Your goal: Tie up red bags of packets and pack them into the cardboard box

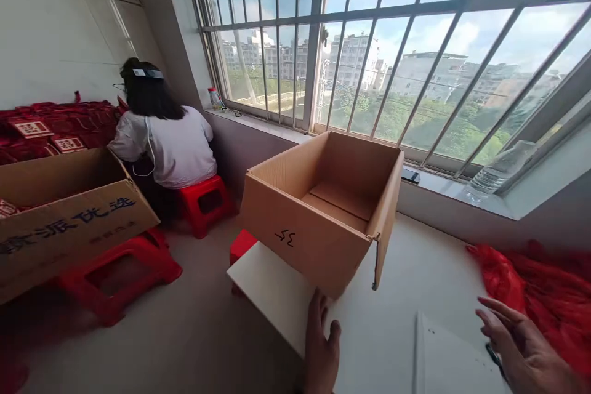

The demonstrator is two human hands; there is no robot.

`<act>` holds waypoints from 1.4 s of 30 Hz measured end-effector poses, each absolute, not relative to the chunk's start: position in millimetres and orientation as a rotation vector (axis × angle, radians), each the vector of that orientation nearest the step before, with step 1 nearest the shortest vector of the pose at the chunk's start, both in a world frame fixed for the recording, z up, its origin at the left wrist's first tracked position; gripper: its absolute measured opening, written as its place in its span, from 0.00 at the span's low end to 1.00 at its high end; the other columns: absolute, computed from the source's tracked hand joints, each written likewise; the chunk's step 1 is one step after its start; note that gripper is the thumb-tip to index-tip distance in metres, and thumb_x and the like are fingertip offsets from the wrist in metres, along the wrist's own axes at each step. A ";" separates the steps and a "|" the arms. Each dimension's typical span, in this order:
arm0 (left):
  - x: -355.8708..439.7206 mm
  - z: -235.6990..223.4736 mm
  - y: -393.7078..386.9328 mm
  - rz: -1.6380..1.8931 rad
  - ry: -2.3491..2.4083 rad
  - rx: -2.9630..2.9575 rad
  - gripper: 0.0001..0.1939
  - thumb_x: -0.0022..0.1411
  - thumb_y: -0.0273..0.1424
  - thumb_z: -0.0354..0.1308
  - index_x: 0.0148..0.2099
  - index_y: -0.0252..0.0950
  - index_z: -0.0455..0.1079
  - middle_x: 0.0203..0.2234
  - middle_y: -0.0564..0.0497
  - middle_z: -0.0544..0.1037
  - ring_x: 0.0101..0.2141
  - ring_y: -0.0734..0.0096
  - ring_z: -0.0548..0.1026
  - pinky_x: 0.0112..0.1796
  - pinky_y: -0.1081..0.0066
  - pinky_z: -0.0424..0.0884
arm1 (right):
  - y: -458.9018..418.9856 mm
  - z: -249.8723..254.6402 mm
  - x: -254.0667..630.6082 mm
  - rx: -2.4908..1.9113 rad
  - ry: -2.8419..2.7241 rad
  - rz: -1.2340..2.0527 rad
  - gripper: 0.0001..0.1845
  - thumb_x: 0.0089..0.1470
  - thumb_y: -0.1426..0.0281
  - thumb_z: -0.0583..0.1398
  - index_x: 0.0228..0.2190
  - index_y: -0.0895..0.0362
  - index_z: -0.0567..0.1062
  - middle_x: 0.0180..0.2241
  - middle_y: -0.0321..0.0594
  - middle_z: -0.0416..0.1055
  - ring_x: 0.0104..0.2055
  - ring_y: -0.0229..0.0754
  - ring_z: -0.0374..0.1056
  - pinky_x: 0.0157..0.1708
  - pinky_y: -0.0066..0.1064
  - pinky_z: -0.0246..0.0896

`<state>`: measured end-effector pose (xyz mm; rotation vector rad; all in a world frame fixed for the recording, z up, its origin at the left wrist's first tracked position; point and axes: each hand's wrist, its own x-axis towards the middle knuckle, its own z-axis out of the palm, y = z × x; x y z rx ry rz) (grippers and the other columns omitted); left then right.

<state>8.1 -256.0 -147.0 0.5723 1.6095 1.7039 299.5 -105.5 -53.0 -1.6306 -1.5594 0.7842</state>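
An open cardboard box (305,212) with a handwritten mark on its side stands on the white table (415,252), with one corner over a pale board (277,295). My left hand (323,338) is at the box's lower front edge, thumb apart from the fingers. Whether its fingertips touch the box I cannot tell. Over to the right, my right hand (526,345) hovers with fingers spread, holding nothing visible. Beneath it lie a flat white panel (455,357) and a small dark object (495,357), partly hidden by the hand.
Red fabric or plastic (549,295) is heaped on the right. A person (168,141) sits on a red stool (205,203) at the left. Another carton (78,221) rests on a red stool (124,271). A clear bottle (501,169) and phone-like object (410,176) lie on the windowsill.
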 end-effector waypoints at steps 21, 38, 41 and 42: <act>25.4 -131.1 -241.9 1.154 1.512 1.142 0.21 0.67 0.50 0.56 0.51 0.39 0.75 0.40 0.44 0.84 0.43 0.56 0.83 0.48 0.56 0.79 | -96.2 -138.1 358.7 -2.070 -1.594 0.361 0.13 0.63 0.60 0.64 0.41 0.57 0.75 0.45 0.42 0.72 0.48 0.47 0.69 0.51 0.46 0.65; 91.8 -96.7 -181.5 0.782 1.194 2.170 0.05 0.75 0.30 0.52 0.44 0.40 0.69 0.30 0.52 0.72 0.30 0.66 0.69 0.31 0.67 0.66 | -167.6 -58.0 335.3 -1.150 -1.366 1.928 0.18 0.64 0.54 0.64 0.46 0.54 0.78 0.34 0.41 0.79 0.32 0.42 0.73 0.33 0.33 0.67; 94.4 -97.8 -183.4 0.776 1.192 2.105 0.10 0.76 0.32 0.49 0.38 0.40 0.65 0.27 0.53 0.70 0.27 0.68 0.68 0.27 0.69 0.62 | -166.2 -71.8 330.9 -0.928 -1.182 1.958 0.23 0.66 0.51 0.60 0.49 0.56 0.76 0.33 0.42 0.77 0.30 0.40 0.72 0.30 0.31 0.67; 96.6 -97.9 -184.5 0.769 1.176 2.082 0.11 0.77 0.33 0.49 0.38 0.40 0.65 0.27 0.53 0.71 0.27 0.69 0.68 0.27 0.69 0.63 | -167.3 -75.1 324.2 -0.966 -1.198 1.909 0.23 0.67 0.51 0.59 0.48 0.56 0.77 0.30 0.40 0.75 0.29 0.38 0.69 0.29 0.30 0.65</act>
